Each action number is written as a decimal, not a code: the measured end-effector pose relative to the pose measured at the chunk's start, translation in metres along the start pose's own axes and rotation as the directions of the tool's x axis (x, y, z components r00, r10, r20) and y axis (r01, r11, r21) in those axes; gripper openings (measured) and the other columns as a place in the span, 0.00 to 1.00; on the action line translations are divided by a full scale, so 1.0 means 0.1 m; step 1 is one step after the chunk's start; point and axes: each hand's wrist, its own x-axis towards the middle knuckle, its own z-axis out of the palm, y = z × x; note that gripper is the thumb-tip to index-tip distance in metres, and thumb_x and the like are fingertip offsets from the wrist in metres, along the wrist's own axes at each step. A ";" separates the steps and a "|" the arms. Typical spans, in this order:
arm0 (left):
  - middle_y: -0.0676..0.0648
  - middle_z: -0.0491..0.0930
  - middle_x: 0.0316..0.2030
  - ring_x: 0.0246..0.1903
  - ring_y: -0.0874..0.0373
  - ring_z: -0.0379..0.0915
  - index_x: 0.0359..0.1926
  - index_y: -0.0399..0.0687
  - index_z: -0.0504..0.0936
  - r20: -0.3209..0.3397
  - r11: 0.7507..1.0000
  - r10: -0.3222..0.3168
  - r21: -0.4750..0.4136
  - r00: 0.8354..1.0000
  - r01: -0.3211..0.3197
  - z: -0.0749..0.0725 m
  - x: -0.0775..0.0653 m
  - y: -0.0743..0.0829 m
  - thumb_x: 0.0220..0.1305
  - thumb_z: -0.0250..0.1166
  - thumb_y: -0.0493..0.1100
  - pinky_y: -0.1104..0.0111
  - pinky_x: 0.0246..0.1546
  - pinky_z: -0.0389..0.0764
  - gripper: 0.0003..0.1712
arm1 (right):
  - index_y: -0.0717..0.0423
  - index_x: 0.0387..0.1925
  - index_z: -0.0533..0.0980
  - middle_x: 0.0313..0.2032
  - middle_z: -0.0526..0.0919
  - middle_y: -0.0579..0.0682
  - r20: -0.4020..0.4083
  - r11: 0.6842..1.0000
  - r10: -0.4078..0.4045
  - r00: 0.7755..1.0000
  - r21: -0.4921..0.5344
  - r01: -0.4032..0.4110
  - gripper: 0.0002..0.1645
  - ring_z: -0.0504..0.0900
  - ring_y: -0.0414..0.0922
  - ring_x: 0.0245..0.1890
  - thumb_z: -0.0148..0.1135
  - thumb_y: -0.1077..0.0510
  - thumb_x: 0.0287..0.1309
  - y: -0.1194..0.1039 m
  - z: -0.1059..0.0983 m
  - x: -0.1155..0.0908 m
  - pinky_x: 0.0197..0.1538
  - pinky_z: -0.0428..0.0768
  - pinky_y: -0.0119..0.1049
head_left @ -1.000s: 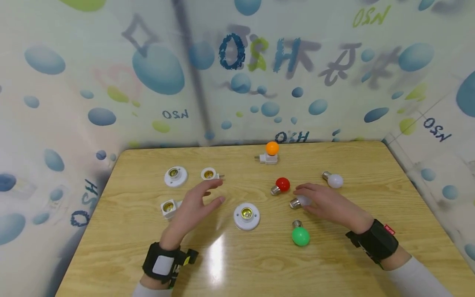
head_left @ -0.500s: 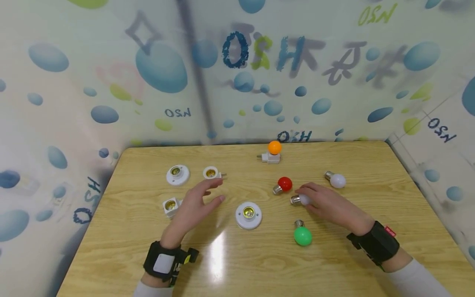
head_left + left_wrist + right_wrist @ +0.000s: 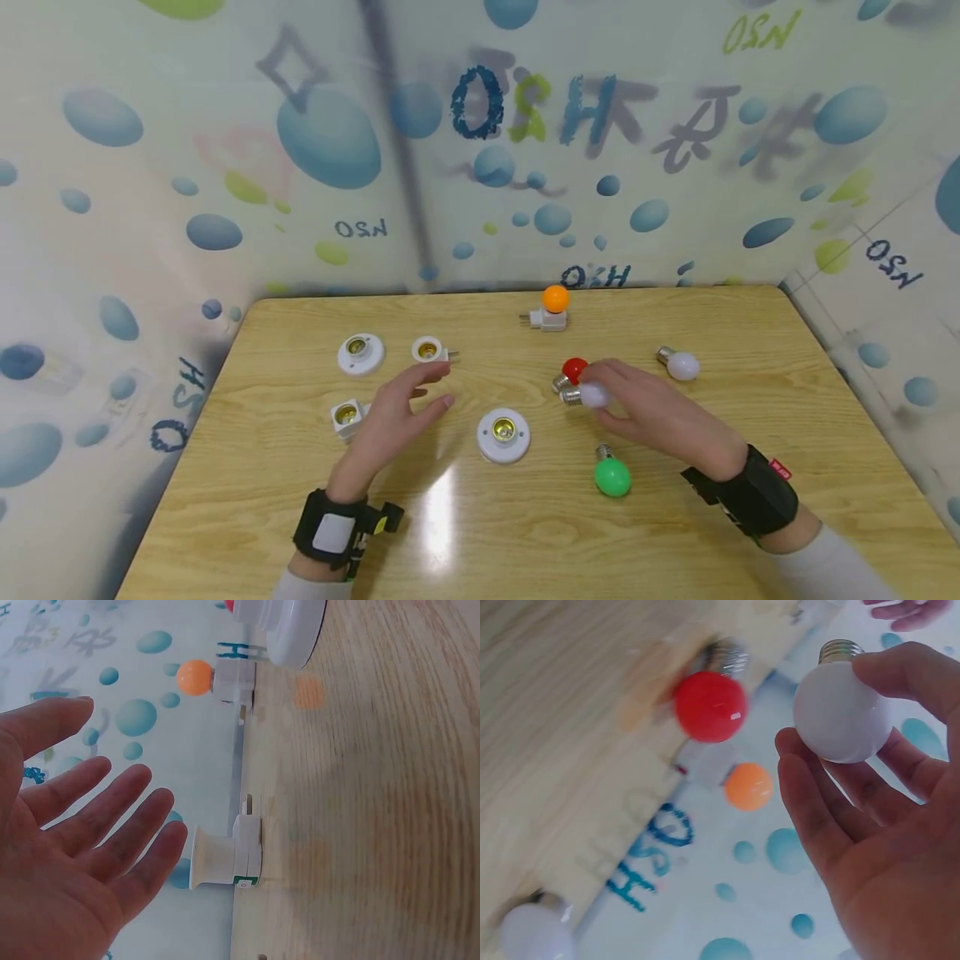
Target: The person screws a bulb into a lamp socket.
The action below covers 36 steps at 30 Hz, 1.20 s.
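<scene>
My right hand [image 3: 645, 408] pinches a white light bulb [image 3: 840, 712] between thumb and fingers, its metal screw base pointing left in the head view. The bulb is lifted off the table beside a red bulb [image 3: 711, 706], which it partly overlaps in the head view. My left hand [image 3: 390, 425] hovers with loosely spread fingers and holds nothing; the left wrist view shows its palm [image 3: 52, 892]. Close to it are a square white lamp socket [image 3: 347, 417] and a round socket with plug pins [image 3: 428, 350]. Between the hands lies a round white lamp base [image 3: 503, 435] with a brass-coloured interior.
A green bulb [image 3: 612, 477] lies at the near right, another white bulb [image 3: 682, 365] farther right. At the back, an orange bulb [image 3: 555, 298] stands in a plug socket [image 3: 553, 320]. A second round lamp base [image 3: 361, 355] sits at the far left. A patterned wall backs the table.
The right hand has taken hold of the white bulb, raised it from the table and carried it left, close to the red bulb. The left hand stays in about the same place.
</scene>
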 end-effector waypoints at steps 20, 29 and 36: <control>0.47 0.78 0.56 0.52 0.55 0.74 0.60 0.44 0.76 -0.014 1.000 0.007 0.014 1.000 -0.007 0.06 -0.01 0.00 0.63 0.65 0.44 0.60 0.49 0.76 0.25 | 0.50 0.58 0.72 0.51 0.77 0.40 0.012 0.989 -0.038 0.999 0.141 0.036 0.27 0.75 0.34 0.44 0.65 0.49 0.58 -0.45 0.12 0.32 0.48 0.77 0.32; 0.47 0.77 0.56 0.53 0.53 0.73 0.62 0.43 0.74 0.080 0.999 -0.001 0.034 0.997 -0.001 0.17 -0.04 -0.03 0.61 0.67 0.46 0.58 0.51 0.75 0.29 | 0.50 0.58 0.74 0.53 0.75 0.44 0.005 0.982 -0.140 0.990 0.125 0.138 0.29 0.72 0.38 0.52 0.69 0.52 0.54 -0.53 0.28 0.42 0.53 0.75 0.33; 0.46 0.73 0.59 0.57 0.51 0.69 0.65 0.44 0.71 0.293 0.967 0.020 0.237 0.956 -0.092 0.33 -0.01 0.00 0.52 0.71 0.57 0.59 0.57 0.69 0.42 | 0.52 0.59 0.74 0.52 0.76 0.48 -0.008 0.980 -0.190 0.982 0.053 0.190 0.30 0.73 0.42 0.50 0.69 0.51 0.54 -0.57 0.29 0.44 0.51 0.77 0.34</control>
